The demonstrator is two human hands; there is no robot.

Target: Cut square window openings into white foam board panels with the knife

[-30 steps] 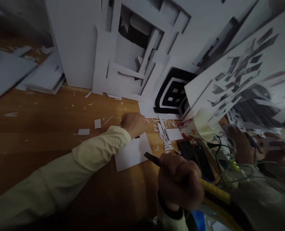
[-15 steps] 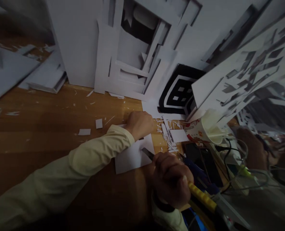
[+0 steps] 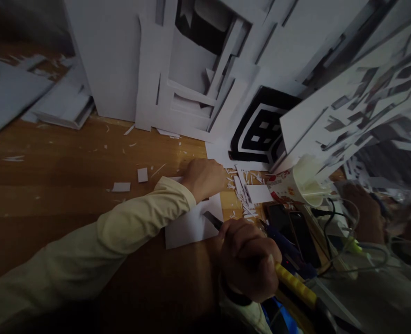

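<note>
The wooden surface (image 3: pixel 62 199) gave room leftward, its near edge lost in darkness. White panels (image 3: pixel 104 69) toward its far side ran out of view. The right hand (image 3: pixel 250 260) was closed around a yellow-handled knife (image 3: pixel 297 285), its blade over a white card (image 3: pixel 187 230) between panels and near edge. The left hand (image 3: pixel 205 177) covered the card's far part, fingers hidden, grip unclear.

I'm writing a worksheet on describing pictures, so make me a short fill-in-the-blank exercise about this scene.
1. The knife is held in the ____ hand.
2. Behind that hand, its handle shows a bright ____ section.
3. In the picture, the paper cup is to the ____ of the paper strips.
4. The sleeve passing over part of the white card covers the ____ arm.

Missing words: right; yellow; right; left.
</note>
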